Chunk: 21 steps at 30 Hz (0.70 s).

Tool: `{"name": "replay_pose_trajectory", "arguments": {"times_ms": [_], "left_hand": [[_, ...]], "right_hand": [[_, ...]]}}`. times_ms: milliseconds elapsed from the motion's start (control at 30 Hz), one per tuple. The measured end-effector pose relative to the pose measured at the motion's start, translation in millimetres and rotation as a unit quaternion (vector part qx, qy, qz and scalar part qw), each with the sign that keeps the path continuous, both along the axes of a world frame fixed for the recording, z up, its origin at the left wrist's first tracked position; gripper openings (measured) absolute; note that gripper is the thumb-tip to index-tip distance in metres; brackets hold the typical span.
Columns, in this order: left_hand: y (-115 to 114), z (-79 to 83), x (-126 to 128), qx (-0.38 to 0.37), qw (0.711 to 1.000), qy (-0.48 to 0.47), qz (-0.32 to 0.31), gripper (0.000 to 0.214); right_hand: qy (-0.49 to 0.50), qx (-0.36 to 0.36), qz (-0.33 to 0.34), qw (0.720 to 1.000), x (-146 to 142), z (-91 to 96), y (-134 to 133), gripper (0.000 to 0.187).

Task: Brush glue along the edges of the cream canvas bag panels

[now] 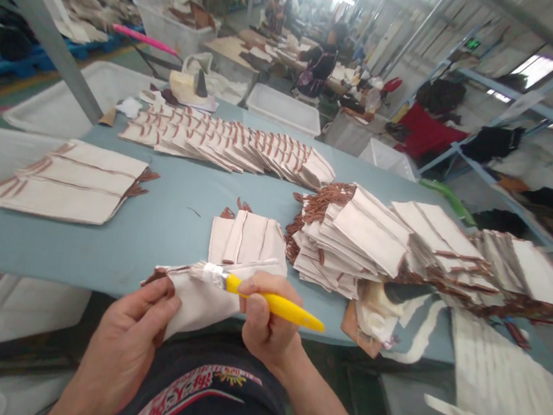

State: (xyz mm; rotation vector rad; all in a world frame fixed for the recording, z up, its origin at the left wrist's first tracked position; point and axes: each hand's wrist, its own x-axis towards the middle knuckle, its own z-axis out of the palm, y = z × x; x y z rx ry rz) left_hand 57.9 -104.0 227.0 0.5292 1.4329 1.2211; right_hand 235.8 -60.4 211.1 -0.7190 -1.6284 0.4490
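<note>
My right hand is closed around the yellow handle of a brush. Its bristles, coated in something white, lie against the upper edge of a cream fabric piece. That piece hangs over the table's front edge, and my left hand pinches its brown-trimmed left end between thumb and fingers. Just behind it, another cream piece with brown ends lies flat on the table. A tall stack of cream pieces with brown fringe-like ends stands to the right of my right hand.
On the blue-grey table, overlapping cream pieces run along the back. A flat pile lies at left. More stacks fill the right side, near a cut-open container. White bins and a seated person are beyond.
</note>
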Motion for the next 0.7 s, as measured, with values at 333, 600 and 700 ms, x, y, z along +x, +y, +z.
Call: {"name": "replay_pose_trajectory", "arguments": {"times_ms": [333,600,700], "left_hand": [[-6.8,6.3,-5.4,-0.047,0.993,-0.106,0.0,0.05],[11.1,5.9,-3.1,0.015,1.0,0.007,-0.016,0.042],[27.8,0.7,-6.4,0.091,0.983,0.142,-0.076,0.035]], "right_hand": [[-0.02,0.088,0.048,0.995,23.2,21.6,17.1,0.014],[-0.038,0.022,-0.025,0.999,41.9,13.4,17.9,0.018],[-0.056,0.005,-0.074,0.996,47.3,9.2,13.7,0.018]]}}
